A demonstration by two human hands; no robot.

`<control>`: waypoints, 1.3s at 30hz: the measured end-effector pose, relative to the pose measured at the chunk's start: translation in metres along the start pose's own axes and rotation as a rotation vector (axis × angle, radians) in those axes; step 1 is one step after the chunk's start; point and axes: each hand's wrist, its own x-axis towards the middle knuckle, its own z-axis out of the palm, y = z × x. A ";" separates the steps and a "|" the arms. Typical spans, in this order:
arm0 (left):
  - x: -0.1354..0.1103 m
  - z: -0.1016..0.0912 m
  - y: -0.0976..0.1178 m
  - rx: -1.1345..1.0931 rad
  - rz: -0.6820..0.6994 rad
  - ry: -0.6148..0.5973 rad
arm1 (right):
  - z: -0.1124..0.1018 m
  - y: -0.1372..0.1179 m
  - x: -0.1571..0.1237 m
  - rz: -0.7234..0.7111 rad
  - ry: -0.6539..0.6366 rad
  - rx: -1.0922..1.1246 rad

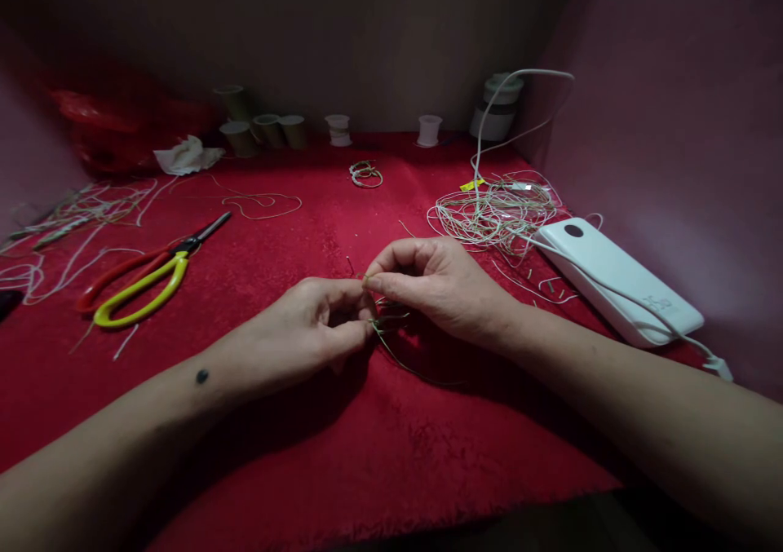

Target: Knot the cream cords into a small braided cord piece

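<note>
Over the middle of the red cloth, my left hand (321,320) pinches a thin green cord (400,362), its thumb and fingers closed. A loose end of the cord trails down to the right. My right hand (431,283) meets it fingertip to fingertip, thumb and forefinger pressed together on a short end of cord. Several pale strands show between the two hands. The exact spot where the cords join is hidden by my fingers. Farther back on the cloth lie small looped cord rings (365,174).
Scissors (147,279) with red and yellow handles lie at left beside loose cords (73,226). To the right are a tangled cord heap (489,209) and a white power bank (621,283) with a cable. Spools (338,130) stand along the back wall near a jar (495,112).
</note>
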 end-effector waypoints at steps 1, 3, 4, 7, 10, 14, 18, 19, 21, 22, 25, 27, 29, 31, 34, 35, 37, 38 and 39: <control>0.000 -0.001 0.000 -0.010 -0.029 -0.013 | 0.000 0.001 0.001 -0.001 0.019 -0.006; 0.001 -0.003 -0.001 -0.017 -0.079 -0.020 | -0.002 0.004 0.002 -0.009 0.064 -0.046; 0.001 -0.003 -0.002 -0.022 -0.101 -0.017 | -0.003 0.005 0.003 -0.025 0.086 -0.079; 0.002 -0.004 -0.002 -0.055 -0.146 -0.010 | -0.006 0.006 0.003 -0.113 0.148 -0.179; 0.004 -0.004 -0.001 -0.108 -0.139 0.006 | -0.009 -0.003 0.000 -0.154 0.229 -0.296; 0.004 -0.005 -0.002 -0.204 -0.090 0.062 | -0.012 -0.021 -0.009 -0.136 0.246 -0.350; 0.003 -0.008 -0.006 -0.349 -0.042 0.150 | -0.007 -0.026 -0.016 -0.019 0.087 -0.383; 0.003 -0.008 -0.006 -0.387 -0.032 0.168 | -0.004 -0.025 -0.016 0.006 0.072 -0.391; 0.003 -0.009 -0.007 -0.452 -0.013 0.191 | 0.003 -0.019 -0.016 0.069 0.067 -0.389; 0.003 -0.009 -0.008 -0.474 -0.006 0.194 | 0.006 -0.017 -0.015 0.094 0.073 -0.346; 0.003 -0.007 -0.008 -0.517 0.009 0.200 | 0.013 -0.012 -0.012 0.227 0.120 -0.110; 0.003 -0.006 -0.008 -0.526 0.007 0.206 | 0.016 -0.012 -0.011 0.276 0.121 0.061; 0.002 -0.005 -0.008 -0.522 0.007 0.215 | 0.017 -0.011 -0.009 0.274 0.110 0.182; 0.001 -0.004 -0.007 -0.513 0.012 0.224 | 0.018 -0.010 -0.009 0.258 0.111 0.237; 0.000 -0.003 -0.005 -0.498 0.015 0.236 | 0.018 -0.006 -0.008 0.224 0.129 0.278; 0.000 -0.003 -0.005 -0.493 0.016 0.241 | 0.019 -0.005 -0.008 0.207 0.136 0.295; 0.000 -0.003 -0.004 -0.480 0.018 0.252 | 0.019 -0.003 -0.007 0.181 0.146 0.327; 0.000 -0.003 -0.004 -0.474 0.020 0.256 | 0.019 -0.002 -0.007 0.176 0.154 0.336; 0.000 -0.003 -0.003 -0.467 0.022 0.258 | 0.019 -0.002 -0.007 0.176 0.162 0.336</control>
